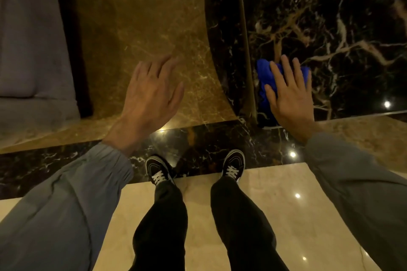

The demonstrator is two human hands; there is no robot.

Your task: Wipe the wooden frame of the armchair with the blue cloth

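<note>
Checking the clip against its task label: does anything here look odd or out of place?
Yes. The right hand presses the crumpled blue cloth flat against a dark veined marble panel, not wood. No wooden armchair frame is clearly visible; only grey upholstery shows at far left. The left hand hovers empty.

Open floor (141, 28) between grey armchair (28, 35) and dark marble wall (330, 17).

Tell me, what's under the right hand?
A blue cloth is under the right hand, pressed flat on dark marble. The cloth's middle is covered by the hand.
</note>
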